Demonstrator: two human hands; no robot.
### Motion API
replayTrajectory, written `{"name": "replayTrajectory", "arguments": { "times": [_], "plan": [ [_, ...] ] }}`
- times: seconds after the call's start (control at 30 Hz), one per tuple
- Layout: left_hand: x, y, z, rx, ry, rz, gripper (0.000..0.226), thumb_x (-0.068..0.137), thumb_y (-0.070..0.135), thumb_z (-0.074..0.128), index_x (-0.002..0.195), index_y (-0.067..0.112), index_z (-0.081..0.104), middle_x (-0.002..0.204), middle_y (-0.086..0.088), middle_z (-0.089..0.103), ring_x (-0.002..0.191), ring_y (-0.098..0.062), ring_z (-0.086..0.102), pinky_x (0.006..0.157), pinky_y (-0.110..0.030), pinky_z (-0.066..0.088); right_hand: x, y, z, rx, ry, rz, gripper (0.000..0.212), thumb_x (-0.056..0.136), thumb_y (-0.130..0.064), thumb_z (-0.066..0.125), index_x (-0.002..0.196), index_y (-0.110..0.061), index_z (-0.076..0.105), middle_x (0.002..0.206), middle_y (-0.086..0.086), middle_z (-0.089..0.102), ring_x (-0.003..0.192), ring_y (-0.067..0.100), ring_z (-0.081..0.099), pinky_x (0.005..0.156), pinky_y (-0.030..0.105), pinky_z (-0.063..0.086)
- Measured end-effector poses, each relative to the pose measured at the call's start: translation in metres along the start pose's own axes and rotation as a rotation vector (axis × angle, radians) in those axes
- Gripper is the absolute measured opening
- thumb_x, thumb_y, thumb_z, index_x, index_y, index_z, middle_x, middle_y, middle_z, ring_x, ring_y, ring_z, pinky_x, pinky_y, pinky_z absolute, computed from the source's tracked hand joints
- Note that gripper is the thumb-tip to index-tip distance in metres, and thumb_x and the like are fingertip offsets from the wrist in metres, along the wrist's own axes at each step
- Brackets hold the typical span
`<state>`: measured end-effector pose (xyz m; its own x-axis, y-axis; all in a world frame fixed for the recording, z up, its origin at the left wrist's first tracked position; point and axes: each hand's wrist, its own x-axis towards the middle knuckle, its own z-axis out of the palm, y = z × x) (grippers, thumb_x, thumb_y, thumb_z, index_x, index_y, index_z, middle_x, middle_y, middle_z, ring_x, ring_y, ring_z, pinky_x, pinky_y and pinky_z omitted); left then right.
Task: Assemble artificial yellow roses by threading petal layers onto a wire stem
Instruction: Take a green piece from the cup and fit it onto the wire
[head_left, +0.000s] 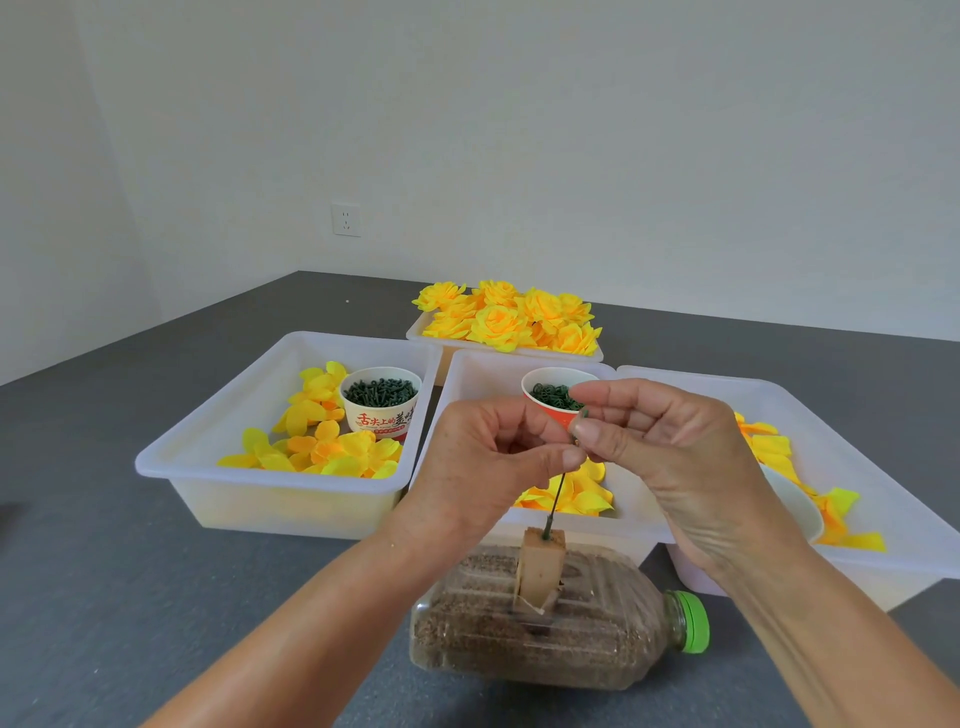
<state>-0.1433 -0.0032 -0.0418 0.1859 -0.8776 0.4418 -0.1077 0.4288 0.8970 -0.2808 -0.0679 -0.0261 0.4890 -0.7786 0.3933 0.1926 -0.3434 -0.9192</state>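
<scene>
So, both hands are held up close together over the middle of the setup: the left hand (498, 457) is curled with thumb and forefinger pinched on the upper part of the wire stem (557, 498), and the right hand (665, 441) is pinched on a small green piece (584, 414) right at the stem's top, fingertips of the two hands nearly touching. The stem is stuck at a slight tilt into a wooden block (540, 566), which is set into a plastic bottle (545, 629) lying on its side, filled with something brown and grainy, green cap (695, 621) pointed right. Not much free room is left around the hands: the middle bin (571, 525) is pressed right up behind the bottle, with loose yellow petals (571, 499) and a red cup of green rings (551, 397) directly behind the fingers. The left bin (270, 488) is set just beside it, with more petal layers (322, 447) and a white printed cup of dark green pieces (382, 397) inside. The right bin (883, 467) is touching the middle one, partly hidden by the right wrist, holding petals and a white bowl (797, 506). Further back a fourth bin (514, 353) is heaped with finished yellow roses (506, 317). Open space is mostly found at the near left, where the dark grey surface (104, 597) is bare. White walls are seen behind, with a socket (346, 220) low down.
</scene>
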Motion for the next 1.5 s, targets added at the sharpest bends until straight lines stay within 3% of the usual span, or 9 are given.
{"name": "replayTrajectory", "arguments": {
  "times": [0.17, 0.47, 0.63, 0.77, 0.83, 0.97, 1.07, 1.37, 1.5],
  "plan": [
    [-0.001, -0.005, 0.000, 0.040, 0.021, -0.035, 0.021, 0.072, -0.009, 0.072, 0.065, 0.010, 0.064, 0.055, 0.004, 0.062, 0.050, -0.004, 0.054, 0.054, -0.016, 0.047, -0.001, -0.001, -0.001, -0.222, -0.056, -0.090, 0.027, 0.069, 0.007, 0.074, 0.074, -0.020, 0.070, 0.071, -0.001, 0.072, 0.065, 0.005, 0.066, 0.061, 0.014, 0.052],
    [-0.009, -0.014, -0.009, 0.136, -0.038, -0.105, 0.021, 0.072, -0.008, 0.072, 0.077, 0.011, 0.066, 0.068, 0.003, 0.066, 0.065, -0.012, 0.056, 0.061, -0.020, 0.047, -0.013, 0.015, 0.003, -0.142, -0.051, 0.029, 0.021, 0.066, 0.009, 0.075, 0.074, -0.009, 0.070, 0.073, 0.009, 0.073, 0.068, 0.015, 0.068, 0.065, 0.020, 0.056],
    [-0.013, -0.016, -0.014, 0.209, -0.063, -0.094, 0.024, 0.078, -0.009, 0.064, 0.078, 0.015, 0.068, 0.071, 0.008, 0.064, 0.066, -0.006, 0.054, 0.063, -0.018, 0.043, -0.019, 0.025, 0.005, -0.140, -0.073, 0.088, 0.021, 0.066, 0.010, 0.075, 0.069, -0.010, 0.070, 0.066, 0.004, 0.071, 0.060, 0.007, 0.064, 0.059, 0.016, 0.052],
    [-0.014, -0.019, -0.013, 0.155, -0.050, -0.077, 0.005, 0.075, 0.012, 0.074, 0.078, 0.012, 0.069, 0.075, -0.010, 0.066, 0.072, -0.017, 0.055, 0.069, -0.030, 0.044, -0.024, 0.030, 0.008, -0.165, -0.065, 0.113, 0.007, 0.060, -0.017, 0.079, 0.064, -0.018, 0.073, 0.068, 0.005, 0.072, 0.062, 0.008, 0.065, 0.061, 0.018, 0.053],
    [-0.015, -0.021, -0.012, 0.141, -0.059, -0.074, 0.009, 0.074, 0.012, 0.078, 0.077, 0.013, 0.069, 0.070, 0.001, 0.064, 0.069, -0.017, 0.052, 0.067, -0.032, 0.043, -0.025, 0.031, 0.008, -0.207, -0.051, 0.104, 0.008, 0.057, -0.028, 0.076, 0.062, -0.022, 0.074, 0.069, 0.004, 0.073, 0.063, 0.008, 0.065, 0.064, 0.020, 0.054],
    [-0.014, -0.026, -0.009, 0.148, -0.023, -0.064, 0.017, 0.071, 0.010, 0.078, 0.070, 0.024, 0.069, 0.066, 0.009, 0.063, 0.063, -0.013, 0.051, 0.062, -0.028, 0.044, -0.028, 0.033, 0.006, -0.272, -0.072, 0.099, 0.014, 0.070, -0.016, 0.077, 0.064, -0.029, 0.075, 0.068, 0.003, 0.072, 0.064, 0.008, 0.065, 0.065, 0.025, 0.054],
    [-0.014, -0.028, -0.006, 0.168, 0.015, -0.036, 0.025, 0.071, 0.008, 0.079, 0.064, 0.029, 0.069, 0.064, 0.010, 0.063, 0.059, -0.008, 0.050, 0.058, -0.020, 0.043, -0.029, 0.034, 0.005, -0.276, -0.085, 0.082, 0.008, 0.061, -0.034, 0.074, 0.068, -0.031, 0.075, 0.066, 0.001, 0.072, 0.062, 0.008, 0.064, 0.063, 0.024, 0.053],
    [-0.007, -0.022, -0.018, 0.303, -0.076, -0.035, 0.016, 0.081, 0.018, 0.072, 0.068, 0.026, 0.067, 0.061, 0.012, 0.062, 0.059, -0.004, 0.053, 0.059, -0.019, 0.043, -0.027, 0.040, 0.005, -0.299, -0.088, 0.072, 0.005, 0.067, -0.021, 0.078, 0.069, -0.023, 0.075, 0.066, -0.001, 0.071, 0.061, 0.006, 0.062, 0.061, 0.021, 0.051],
    [0.017, -0.022, -0.061, 0.620, 0.156, -0.072, 0.012, 0.081, 0.016, 0.070, 0.069, 0.014, 0.068, 0.063, 0.003, 0.063, 0.059, -0.008, 0.054, 0.061, -0.020, 0.042, -0.026, 0.042, 0.005, -0.268, -0.063, 0.082, 0.018, 0.068, -0.004, 0.079, 0.060, -0.018, 0.071, 0.061, -0.005, 0.067, 0.055, 0.000, 0.057, 0.055, 0.013, 0.046]
  ]
}}
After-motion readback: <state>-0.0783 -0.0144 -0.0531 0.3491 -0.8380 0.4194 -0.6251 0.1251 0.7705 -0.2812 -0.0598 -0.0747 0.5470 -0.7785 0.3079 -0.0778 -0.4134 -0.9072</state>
